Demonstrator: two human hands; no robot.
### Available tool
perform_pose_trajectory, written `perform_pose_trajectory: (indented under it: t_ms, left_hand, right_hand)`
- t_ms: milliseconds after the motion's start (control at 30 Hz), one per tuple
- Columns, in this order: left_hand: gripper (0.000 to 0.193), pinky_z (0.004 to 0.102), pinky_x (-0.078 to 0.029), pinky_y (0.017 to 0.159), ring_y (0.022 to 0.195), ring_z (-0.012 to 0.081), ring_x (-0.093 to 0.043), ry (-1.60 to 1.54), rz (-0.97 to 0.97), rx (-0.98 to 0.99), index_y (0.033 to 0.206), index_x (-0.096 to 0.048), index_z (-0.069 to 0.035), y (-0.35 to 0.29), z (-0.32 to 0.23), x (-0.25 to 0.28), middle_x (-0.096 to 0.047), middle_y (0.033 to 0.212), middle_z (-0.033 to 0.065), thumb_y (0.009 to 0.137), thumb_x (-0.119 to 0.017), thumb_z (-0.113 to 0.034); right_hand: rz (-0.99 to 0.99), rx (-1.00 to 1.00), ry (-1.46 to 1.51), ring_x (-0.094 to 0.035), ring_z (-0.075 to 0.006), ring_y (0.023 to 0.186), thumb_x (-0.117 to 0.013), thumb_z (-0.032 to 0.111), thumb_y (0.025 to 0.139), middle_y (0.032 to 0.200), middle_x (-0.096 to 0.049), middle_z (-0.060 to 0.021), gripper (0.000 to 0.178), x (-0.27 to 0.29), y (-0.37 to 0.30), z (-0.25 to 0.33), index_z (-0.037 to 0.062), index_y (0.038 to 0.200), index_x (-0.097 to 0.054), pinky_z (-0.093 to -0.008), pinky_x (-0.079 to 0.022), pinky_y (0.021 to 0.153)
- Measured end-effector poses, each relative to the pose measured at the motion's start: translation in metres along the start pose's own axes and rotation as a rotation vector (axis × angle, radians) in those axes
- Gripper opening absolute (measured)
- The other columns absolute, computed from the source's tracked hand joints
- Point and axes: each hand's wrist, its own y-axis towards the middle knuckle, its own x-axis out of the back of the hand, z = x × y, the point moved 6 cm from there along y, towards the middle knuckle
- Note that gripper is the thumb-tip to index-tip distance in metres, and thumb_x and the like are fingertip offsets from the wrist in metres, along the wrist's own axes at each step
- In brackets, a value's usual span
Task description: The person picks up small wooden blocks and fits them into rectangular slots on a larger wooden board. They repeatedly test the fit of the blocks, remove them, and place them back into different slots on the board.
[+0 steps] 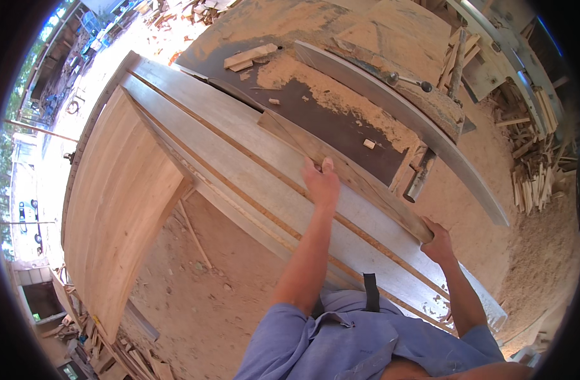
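An outdoor sawdust-strewn yard surrounds the saw counter (340, 120). A narrow wooden strip (340, 171) lies slantwise along the pale boards (239, 158). The left hand (320, 182) presses flat on its middle; the right hand (437, 240) is clamped on its near end, the hands well apart.
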Motion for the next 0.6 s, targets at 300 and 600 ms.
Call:
perform_pose_trajectory:
  t_ms: [300,600]
  left_hand:
    - [0.038,0.0442,-0.046,0.086,0.094,0.0339,-0.054,-0.022,-0.012,-0.037,0.123,-0.055,0.005,0.011,-0.003,0.002,-0.055,0.102,0.0185,0.097,-0.067,-0.021]
    - [0.041,0.0436,-0.046,0.086,0.096,0.0338,-0.057,-0.076,-0.027,-0.015,0.122,-0.055,0.012,0.023,-0.001,0.005,-0.058,0.104,0.0214,0.098,-0.066,-0.020]
  right_hand:
    - [-0.007,-0.021,-0.058,-0.069,-0.0351,0.106,-0.072,-0.003,0.064,0.113,-0.070,-0.0212,0.075,-0.005,0.013,-0.005,0.0072,0.138,-0.063,-0.0390,-0.054,0.093]
    - [-0.040,0.021,-0.061,-0.067,-0.0360,0.106,-0.069,-0.002,0.066,0.109,-0.070,-0.0182,0.072,-0.005,0.022,0.012,0.0116,0.137,-0.065,-0.0420,-0.054,0.094]
